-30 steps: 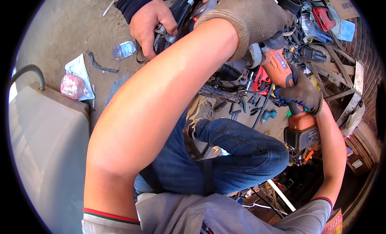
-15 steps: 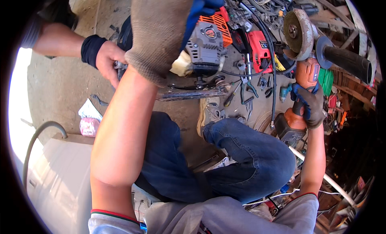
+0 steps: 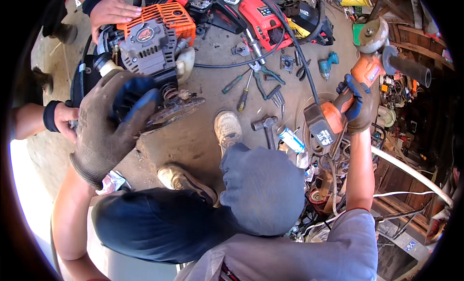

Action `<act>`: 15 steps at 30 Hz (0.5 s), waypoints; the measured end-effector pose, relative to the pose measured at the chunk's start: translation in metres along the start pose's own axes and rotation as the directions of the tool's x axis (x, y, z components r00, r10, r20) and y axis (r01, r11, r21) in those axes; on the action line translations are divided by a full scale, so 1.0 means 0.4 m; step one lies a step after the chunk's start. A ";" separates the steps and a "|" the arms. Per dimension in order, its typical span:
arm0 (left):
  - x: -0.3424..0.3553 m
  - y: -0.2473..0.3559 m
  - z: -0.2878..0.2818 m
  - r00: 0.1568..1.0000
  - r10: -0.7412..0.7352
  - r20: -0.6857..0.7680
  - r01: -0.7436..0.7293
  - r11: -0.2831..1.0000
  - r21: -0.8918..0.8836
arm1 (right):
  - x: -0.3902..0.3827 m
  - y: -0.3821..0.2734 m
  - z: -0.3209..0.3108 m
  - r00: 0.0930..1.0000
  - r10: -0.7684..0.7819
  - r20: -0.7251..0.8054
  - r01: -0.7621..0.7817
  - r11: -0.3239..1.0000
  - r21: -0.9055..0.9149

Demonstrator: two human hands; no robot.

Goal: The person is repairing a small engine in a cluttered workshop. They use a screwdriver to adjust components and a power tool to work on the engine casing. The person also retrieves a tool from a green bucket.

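My right hand, in a brown and blue glove, grips an orange cordless angle grinder, raised at the right. The grinder's disc and guard point up and away, and a black side handle sticks out to the right. My left hand, gloved alike, is curved beside the lower end of a small grey and orange engine. Its thumb and fingers are apart; whether they touch the engine cannot be made out. A rusty metal plate juts from under the engine, just past my left fingertips. Another person's hands are on the engine.
On the concrete floor lie pliers, a screwdriver, a hammer and a teal drill. A blue and white can lies beside the hammer. Beyond are a red machine and a black hose. Clutter fills the right.
My left hand has come down from close to the camera to the engine's lower end. My head view has shifted, with the engine now further left. The grinder stays in my right hand.
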State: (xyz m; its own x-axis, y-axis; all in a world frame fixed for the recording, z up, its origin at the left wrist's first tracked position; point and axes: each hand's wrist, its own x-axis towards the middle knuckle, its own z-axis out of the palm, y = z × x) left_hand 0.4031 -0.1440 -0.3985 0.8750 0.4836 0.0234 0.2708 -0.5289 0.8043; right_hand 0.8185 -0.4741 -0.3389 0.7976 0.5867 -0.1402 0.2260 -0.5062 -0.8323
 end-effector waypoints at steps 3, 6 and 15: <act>-0.029 -0.036 0.057 0.953 -0.303 0.026 0.300 0.950 0.081 | 0.022 0.158 -0.073 0.989 0.131 -0.062 -0.121 0.984 0.133; -0.071 -0.053 0.131 0.931 -0.352 -0.094 0.354 0.935 -0.002 | 0.041 0.290 -0.146 0.973 0.224 -0.054 -0.206 0.952 0.228; -0.118 -0.028 0.151 0.881 -0.473 0.023 0.472 0.872 -0.130 | 0.050 0.523 -0.295 0.861 0.485 -0.152 -0.347 0.779 0.522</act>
State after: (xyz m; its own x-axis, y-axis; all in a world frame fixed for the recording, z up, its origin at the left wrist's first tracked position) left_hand 0.3828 -0.2031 -0.4444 0.6516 0.6601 -0.3738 0.5970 -0.1421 0.7896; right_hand 0.9479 -0.6428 -0.4524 0.8813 0.1637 -0.4433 -0.3929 -0.2676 -0.8798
